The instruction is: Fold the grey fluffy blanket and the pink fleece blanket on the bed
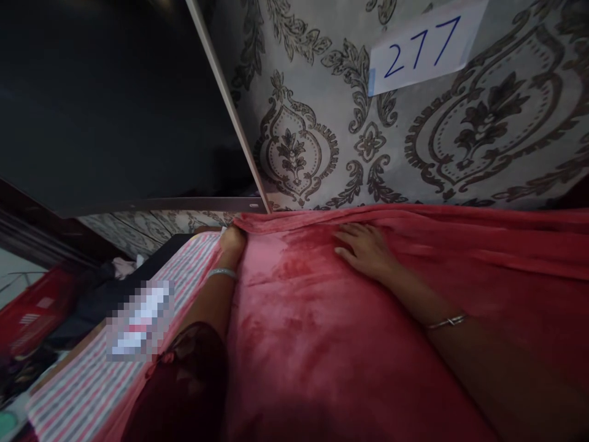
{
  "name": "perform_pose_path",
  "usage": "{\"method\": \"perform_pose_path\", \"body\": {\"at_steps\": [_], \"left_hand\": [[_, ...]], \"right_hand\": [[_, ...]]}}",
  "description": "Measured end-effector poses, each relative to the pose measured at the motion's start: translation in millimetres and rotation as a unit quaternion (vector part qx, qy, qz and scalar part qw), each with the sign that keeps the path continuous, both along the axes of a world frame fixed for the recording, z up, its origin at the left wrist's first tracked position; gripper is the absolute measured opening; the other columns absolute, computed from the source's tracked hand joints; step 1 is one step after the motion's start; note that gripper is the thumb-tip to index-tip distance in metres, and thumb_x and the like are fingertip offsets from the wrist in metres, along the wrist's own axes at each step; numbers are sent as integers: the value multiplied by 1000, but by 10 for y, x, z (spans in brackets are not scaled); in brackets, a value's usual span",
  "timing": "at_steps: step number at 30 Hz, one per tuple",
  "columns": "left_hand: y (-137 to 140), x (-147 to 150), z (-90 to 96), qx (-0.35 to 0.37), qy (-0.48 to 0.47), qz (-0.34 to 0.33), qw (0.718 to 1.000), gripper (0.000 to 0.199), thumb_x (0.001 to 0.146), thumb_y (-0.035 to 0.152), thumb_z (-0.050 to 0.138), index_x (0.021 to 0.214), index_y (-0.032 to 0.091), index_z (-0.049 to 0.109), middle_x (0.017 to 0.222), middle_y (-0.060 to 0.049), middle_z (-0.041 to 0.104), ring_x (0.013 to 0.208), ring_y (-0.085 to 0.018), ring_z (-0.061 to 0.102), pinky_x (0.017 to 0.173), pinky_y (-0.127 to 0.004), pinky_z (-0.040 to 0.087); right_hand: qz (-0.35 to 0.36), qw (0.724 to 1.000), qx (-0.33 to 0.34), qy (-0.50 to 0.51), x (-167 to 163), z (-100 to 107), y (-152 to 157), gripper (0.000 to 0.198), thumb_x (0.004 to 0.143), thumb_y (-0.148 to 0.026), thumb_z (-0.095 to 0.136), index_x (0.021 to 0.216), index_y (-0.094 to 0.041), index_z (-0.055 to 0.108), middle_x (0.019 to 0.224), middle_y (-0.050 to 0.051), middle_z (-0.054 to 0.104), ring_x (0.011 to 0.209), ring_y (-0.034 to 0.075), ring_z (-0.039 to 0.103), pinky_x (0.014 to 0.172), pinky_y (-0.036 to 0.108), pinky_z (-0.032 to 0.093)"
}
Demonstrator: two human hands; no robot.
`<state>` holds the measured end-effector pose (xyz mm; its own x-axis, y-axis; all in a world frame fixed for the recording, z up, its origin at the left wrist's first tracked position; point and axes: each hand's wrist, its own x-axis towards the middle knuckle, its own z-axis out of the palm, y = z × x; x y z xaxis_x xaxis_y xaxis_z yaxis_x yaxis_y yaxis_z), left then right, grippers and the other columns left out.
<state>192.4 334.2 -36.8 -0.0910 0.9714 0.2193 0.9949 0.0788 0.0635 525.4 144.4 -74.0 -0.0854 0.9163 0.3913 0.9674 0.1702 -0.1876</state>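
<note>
Red plush blanket point(294, 344) spreads below the patterned wall point(368, 144), the left hand point(233, 241) bent at its far left corner, that grip too hidden to tell, while the right hand point(367, 250), angled in from the lower right, lies palm down, grip loosely wide.

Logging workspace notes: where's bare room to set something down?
Bare red blanket lies between left hand and right hand, continuing toward the bottom edge. Crowded at far left: red item beside dark fabric. Striped cloth is partly pixelated.

Home, likely bedroom — plush red blanket point(299, 331), striped cloth point(87, 387), dark screen point(115, 110), patterned wallpaper point(368, 144).
</note>
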Motion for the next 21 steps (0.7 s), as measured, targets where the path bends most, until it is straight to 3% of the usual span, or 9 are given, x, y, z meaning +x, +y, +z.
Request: {"method": "perform_pose_path", "body": {"at_steps": [5, 9, 15, 17, 21], "left_hand": [[111, -9, -49, -16, -10, 3, 1000, 41, 94, 29, 46, 119, 9, 71, 117, -26, 72, 108, -33, 70, 87, -37, 53], [53, -61, 42, -41, -17, -3, 999, 41, 94, 33, 49, 123, 13, 69, 122, -23, 71, 109, -30, 70, 87, -33, 52], [-400, -375, 204, -91, 4, 0, 996, 38, 95, 39, 52, 112, 13, 74, 114, -17, 76, 110, -27, 70, 84, -27, 50], [-592, -438, 153, -90, 15, 13, 996, 38, 95, 36, 54, 117, 12, 71, 118, -19, 74, 112, -29, 69, 85, -29, 50], [-819, -407, -4, -61, 18, 39, 997, 44, 101, 33, 40, 137, 13, 57, 124, -22, 70, 115, -30, 68, 89, -36, 50]], "right_hand": [[-3, 995, -95, -28, -13, -67, 9, 58, 103, -49, 37, 155, -26, 45, 162, 9, 38, 149, 32, 32, 117, 62, 27], [-17, 993, -112, -35, -13, -79, 24, 58, 103, -49, 33, 156, -25, 44, 162, 8, 36, 150, 31, 30, 120, 60, 26], [-23, 993, -108, -41, -22, -109, 36, 60, 102, -48, 34, 155, -23, 45, 162, 9, 37, 151, 30, 30, 121, 59, 25], [-20, 993, -106, -41, -16, -133, 47, 60, 102, -49, 33, 155, -23, 45, 162, 9, 37, 150, 31, 31, 120, 59, 26], [-12, 995, -92, -39, 16, -187, 72, 60, 102, -51, 31, 154, -25, 47, 161, 8, 40, 149, 30, 33, 119, 59, 28]]}}
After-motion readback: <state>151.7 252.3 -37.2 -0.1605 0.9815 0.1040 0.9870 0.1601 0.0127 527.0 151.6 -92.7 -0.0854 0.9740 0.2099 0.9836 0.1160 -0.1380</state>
